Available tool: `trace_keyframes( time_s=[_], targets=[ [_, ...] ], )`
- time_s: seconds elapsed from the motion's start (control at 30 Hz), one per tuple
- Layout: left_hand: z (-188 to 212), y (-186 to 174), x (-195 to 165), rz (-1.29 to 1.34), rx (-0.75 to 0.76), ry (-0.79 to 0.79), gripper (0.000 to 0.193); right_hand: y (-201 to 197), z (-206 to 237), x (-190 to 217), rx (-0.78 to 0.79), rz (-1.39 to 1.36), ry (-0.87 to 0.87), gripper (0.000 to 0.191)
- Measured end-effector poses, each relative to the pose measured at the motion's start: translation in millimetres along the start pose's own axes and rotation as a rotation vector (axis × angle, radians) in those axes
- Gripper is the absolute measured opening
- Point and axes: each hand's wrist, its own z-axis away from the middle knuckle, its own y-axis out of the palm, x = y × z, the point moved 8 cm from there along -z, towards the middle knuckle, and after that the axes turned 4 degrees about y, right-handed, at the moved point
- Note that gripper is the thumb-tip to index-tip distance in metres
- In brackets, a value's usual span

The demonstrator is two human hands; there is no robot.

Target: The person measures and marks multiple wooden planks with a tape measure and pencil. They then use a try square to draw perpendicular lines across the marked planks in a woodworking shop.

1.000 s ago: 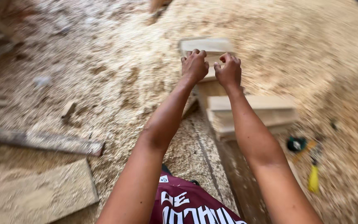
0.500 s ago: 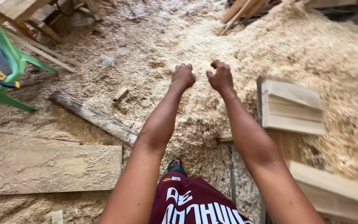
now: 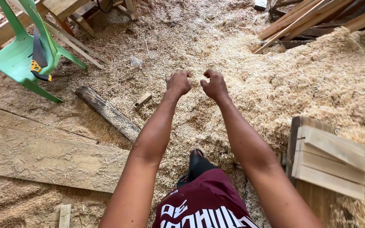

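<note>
Both arms were held out over the sawdust floor (image 3: 233, 55); left hand (image 3: 178, 82) & right hand (image 3: 214, 84) were curled loosely into fists, nothing gripped. Stacked pale boards (image 3: 330, 158) were seen lower right, well apart from hands; small wood block (image 3: 143, 100) lay near left hand.

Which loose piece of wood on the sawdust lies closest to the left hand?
The small pale block, just left of the left hand. The dark weathered beam and the broad plank both lie farther off.

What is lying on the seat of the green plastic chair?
On the green plastic chair lies a hand saw with a dark blade and a yellow-and-black handle. Nothing else shows on the seat; the part under the blade is covered.
</note>
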Motion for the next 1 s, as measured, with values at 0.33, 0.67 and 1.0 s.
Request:
trace_keyframes(
  time_s=[0.33, 0.67, 1.0],
  targets=[
    [-116, -18, -27, -0.013, 0.023, 0.056, 0.033, 3, -117, -21, 0.051, -0.015, 0.075, 0.037],
    [-229, -35, -39, 0.003, 0.050, 0.066, 0.032, -3, -239, -31, 0.059, -0.050, 0.047, 0.033],
    [-367, -98, -12, 0.018, 0.042, 0.069, 0.029, 19, -376, -12, 0.034, -0.090, 0.067, 0.033]
  ],
)
